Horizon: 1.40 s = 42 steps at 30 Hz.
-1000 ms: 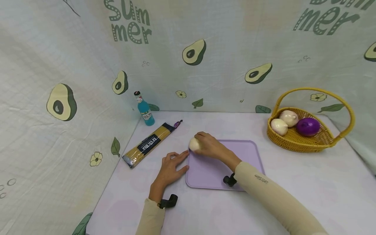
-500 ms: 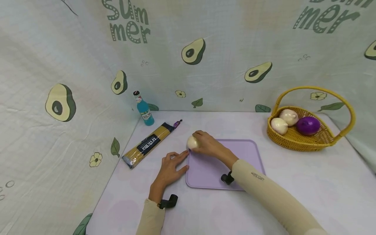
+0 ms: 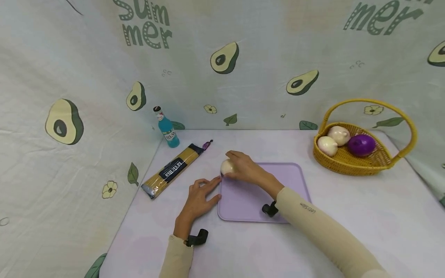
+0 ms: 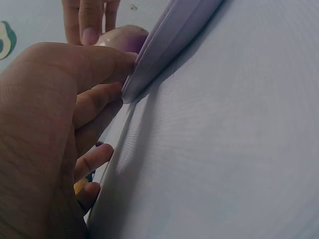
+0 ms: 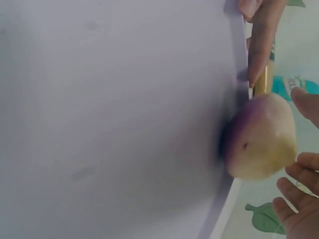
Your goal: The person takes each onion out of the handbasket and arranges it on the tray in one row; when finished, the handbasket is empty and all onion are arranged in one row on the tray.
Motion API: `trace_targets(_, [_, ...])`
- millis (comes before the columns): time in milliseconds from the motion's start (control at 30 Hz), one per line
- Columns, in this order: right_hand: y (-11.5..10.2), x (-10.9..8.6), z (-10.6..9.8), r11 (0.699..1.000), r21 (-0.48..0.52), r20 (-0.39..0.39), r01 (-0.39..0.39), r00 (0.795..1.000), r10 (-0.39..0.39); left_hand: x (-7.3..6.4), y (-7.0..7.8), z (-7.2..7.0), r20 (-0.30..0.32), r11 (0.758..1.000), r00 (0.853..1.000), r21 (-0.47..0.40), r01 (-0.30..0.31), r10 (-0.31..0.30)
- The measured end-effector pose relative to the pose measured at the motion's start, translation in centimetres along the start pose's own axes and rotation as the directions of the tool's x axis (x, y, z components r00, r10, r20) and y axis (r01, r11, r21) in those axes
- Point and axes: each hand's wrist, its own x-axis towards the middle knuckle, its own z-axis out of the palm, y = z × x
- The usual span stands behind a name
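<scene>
A white-and-purple turnip (image 5: 261,137) sits at the back left corner of the lilac tray (image 3: 250,197). My right hand (image 3: 246,168) reaches over the tray and is spread around the turnip's right side, half hiding it in the head view. In the right wrist view the thumb stands apart from the turnip, and the other fingertips are at its edge; contact is unclear. My left hand (image 3: 198,200) lies along the tray's left side, its index fingertip and thumb touching the rim. The left wrist view shows those fingers (image 4: 107,62) against the tray edge, near the turnip.
A yellow wicker basket (image 3: 351,168) at the back right holds two white vegetables (image 3: 328,146) and a purple one (image 3: 361,145). Left of the tray lie a spaghetti pack (image 3: 172,170) and a small purple-wrapped item (image 3: 207,144). A blue bottle (image 3: 167,127) stands behind them.
The right hand and turnip have shifted slightly left and back to the tray corner. The left hand keeps its place on the rim. The head view has shifted a little.
</scene>
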Motion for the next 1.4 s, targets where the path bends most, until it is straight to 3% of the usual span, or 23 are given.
trace_targets(567, [1.8,-4.0,-4.2,0.999,0.002,0.002,-0.053,0.999,0.053,-0.1,-0.1,0.1,0.009,1.000,1.000,-0.019,0.018,-0.018])
trace_targets(867, [3.7,-5.8,-5.8,0.999,-0.009,-0.044,-0.049,0.998,0.049,-0.2,-0.1,0.1,0.024,0.999,0.999,-0.021,0.025,-0.024])
trace_targets(1400, [6.8,-9.0,-8.2,0.992,-0.022,-0.101,-0.121,0.988,0.118,-0.3,0.2,0.0,0.024,0.999,1.000,-0.033,0.017,-0.016])
